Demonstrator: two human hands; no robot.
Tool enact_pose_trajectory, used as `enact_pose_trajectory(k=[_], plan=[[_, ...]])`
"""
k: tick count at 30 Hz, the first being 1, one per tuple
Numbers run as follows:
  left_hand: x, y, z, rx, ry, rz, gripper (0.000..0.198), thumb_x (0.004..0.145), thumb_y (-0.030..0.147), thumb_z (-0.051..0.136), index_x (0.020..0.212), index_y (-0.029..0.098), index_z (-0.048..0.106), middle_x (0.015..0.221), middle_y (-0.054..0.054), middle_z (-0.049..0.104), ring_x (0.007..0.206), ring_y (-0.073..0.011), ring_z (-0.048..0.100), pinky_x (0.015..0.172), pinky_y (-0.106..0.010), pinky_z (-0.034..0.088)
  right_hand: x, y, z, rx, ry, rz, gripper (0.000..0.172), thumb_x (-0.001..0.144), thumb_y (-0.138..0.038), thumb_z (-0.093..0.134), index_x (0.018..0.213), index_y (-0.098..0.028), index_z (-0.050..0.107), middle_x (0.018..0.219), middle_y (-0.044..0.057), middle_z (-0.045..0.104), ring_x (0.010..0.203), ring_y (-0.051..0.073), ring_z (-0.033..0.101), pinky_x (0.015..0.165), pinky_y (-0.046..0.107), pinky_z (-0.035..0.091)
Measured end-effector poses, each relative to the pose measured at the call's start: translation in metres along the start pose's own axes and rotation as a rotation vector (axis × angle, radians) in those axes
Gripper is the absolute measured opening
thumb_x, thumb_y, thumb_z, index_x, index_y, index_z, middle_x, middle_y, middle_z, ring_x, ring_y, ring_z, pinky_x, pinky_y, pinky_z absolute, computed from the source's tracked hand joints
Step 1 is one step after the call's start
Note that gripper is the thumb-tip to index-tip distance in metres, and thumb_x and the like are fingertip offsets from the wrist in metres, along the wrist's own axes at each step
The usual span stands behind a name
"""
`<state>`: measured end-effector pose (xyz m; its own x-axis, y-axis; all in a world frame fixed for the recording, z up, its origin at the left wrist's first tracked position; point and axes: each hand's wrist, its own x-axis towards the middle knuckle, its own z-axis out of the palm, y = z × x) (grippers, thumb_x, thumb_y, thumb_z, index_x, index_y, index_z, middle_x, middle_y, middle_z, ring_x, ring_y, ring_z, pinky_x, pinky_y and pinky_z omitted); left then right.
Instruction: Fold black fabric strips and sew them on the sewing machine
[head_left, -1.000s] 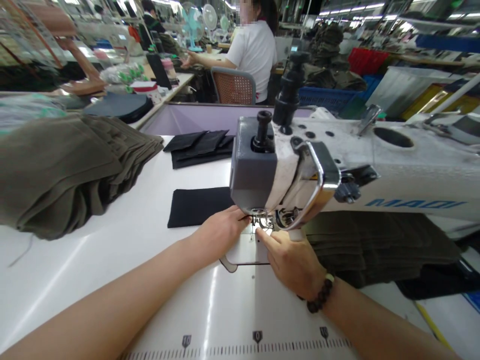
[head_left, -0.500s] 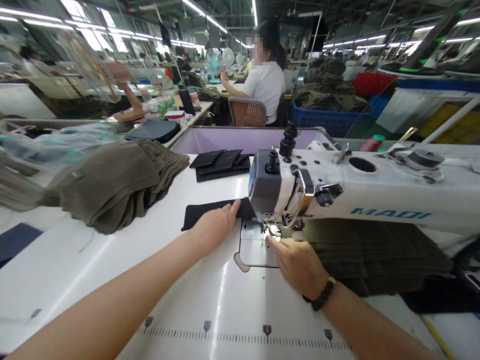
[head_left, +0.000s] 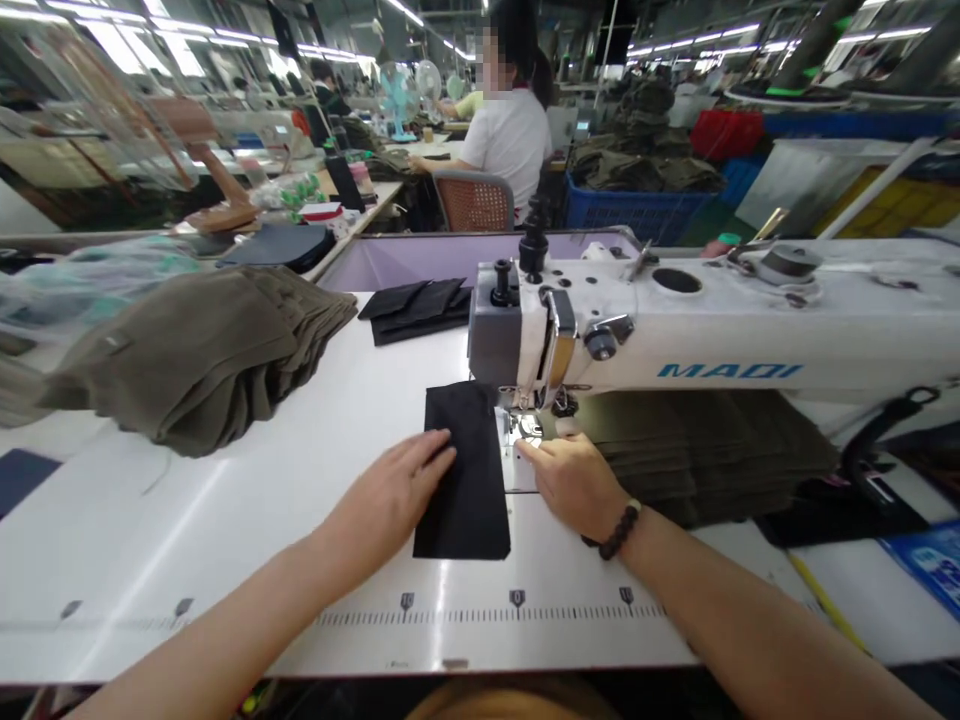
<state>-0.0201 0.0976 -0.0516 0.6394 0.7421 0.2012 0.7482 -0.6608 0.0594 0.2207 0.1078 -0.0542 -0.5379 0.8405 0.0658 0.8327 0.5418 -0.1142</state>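
My left hand [head_left: 397,490] lies with fingers a little spread, their tips resting on the black cloth [head_left: 469,500] along its nine-o'clock side, I'd judge to press it flat and square on the slick white table [head_left: 225,515]; the cloth sits at about eight o'clock from the needle plate [head_left: 517,472], just beside it, its far end close to the head of the sewing machine [head_left: 675,335]; my right hand [head_left: 581,480] points a forefinger at the plate, perhaps to steady itself, the others curled so that I cannot tell whether they pinch anything; olive panels [head_left: 697,450] lie stacked at three o'clock, likely for easy reach; the cloth is a matte, narrow oblong, mostly smooth, long sides running nearly twelve to six
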Motion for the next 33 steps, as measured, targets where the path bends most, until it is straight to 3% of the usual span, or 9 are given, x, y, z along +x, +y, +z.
enact_pose_trajectory(k=[2, 4, 9, 14, 21, 33], plan=[[0.002, 0.012, 0.004, 0.015, -0.094, 0.182, 0.034, 0.085, 0.012, 0.037, 0.116, 0.014, 0.051, 0.125, -0.012, 0.048, 0.116, -0.0221, 0.043, 0.096, -0.039, 0.040, -0.001, 0.001, 0.000, 0.012, 0.017, -0.010, 0.029, 0.079, -0.009, 0.046, 0.106, -0.016, 0.056, 0.075, 0.001, 0.062, 0.070, 0.015, 0.053, 0.071, 0.031, 0.025], [0.011, 0.020, 0.008, 0.028, -0.130, 0.247, 0.034, 0.085, 0.011, 0.037, 0.117, 0.012, 0.050, 0.126, -0.013, 0.048, 0.117, -0.0214, 0.043, 0.097, -0.037, 0.040, -0.003, 0.002, 0.000, 0.038, 0.036, -0.023, 0.028, 0.079, -0.009, 0.047, 0.104, -0.016, 0.057, 0.076, 0.001, 0.062, 0.070, 0.015, 0.053, 0.070, 0.030, 0.026], [0.050, 0.017, 0.019, 0.045, -0.103, 0.228, 0.032, 0.087, 0.014, 0.036, 0.114, 0.006, 0.052, 0.121, -0.016, 0.051, 0.113, -0.0229, 0.046, 0.095, -0.036, 0.041, -0.005, 0.004, -0.003, 0.080, 0.050, -0.070, 0.022, 0.079, -0.010, 0.047, 0.094, -0.016, 0.062, 0.068, 0.001, 0.060, 0.066, 0.015, 0.053, 0.067, 0.029, 0.027], [0.075, 0.010, 0.017, -0.053, -0.104, 0.172, 0.028, 0.087, 0.020, 0.040, 0.107, 0.007, 0.056, 0.108, -0.014, 0.057, 0.103, -0.0214, 0.053, 0.088, -0.033, 0.046, -0.005, 0.005, -0.002, 0.087, 0.056, -0.093, 0.024, 0.079, -0.010, 0.047, 0.098, -0.015, 0.060, 0.069, 0.001, 0.061, 0.063, 0.014, 0.052, 0.064, 0.029, 0.027], [0.076, 0.006, 0.016, -0.157, -0.073, 0.164, 0.024, 0.087, 0.018, 0.040, 0.097, 0.010, 0.060, 0.097, -0.011, 0.059, 0.100, -0.0218, 0.053, 0.084, -0.034, 0.048, -0.004, 0.005, 0.001, 0.072, 0.069, -0.086, 0.023, 0.080, -0.012, 0.046, 0.099, -0.016, 0.060, 0.071, 0.002, 0.062, 0.064, 0.014, 0.052, 0.060, 0.028, 0.026], [0.076, 0.001, 0.022, -0.181, -0.030, 0.178, 0.022, 0.087, 0.018, 0.039, 0.092, 0.010, 0.059, 0.104, -0.012, 0.056, 0.103, -0.0236, 0.051, 0.086, -0.036, 0.047, -0.004, 0.003, 0.002, 0.061, 0.068, -0.074, 0.025, 0.081, -0.011, 0.044, 0.101, -0.016, 0.060, 0.072, 0.003, 0.062, 0.064, 0.014, 0.052, 0.059, 0.027, 0.027]])
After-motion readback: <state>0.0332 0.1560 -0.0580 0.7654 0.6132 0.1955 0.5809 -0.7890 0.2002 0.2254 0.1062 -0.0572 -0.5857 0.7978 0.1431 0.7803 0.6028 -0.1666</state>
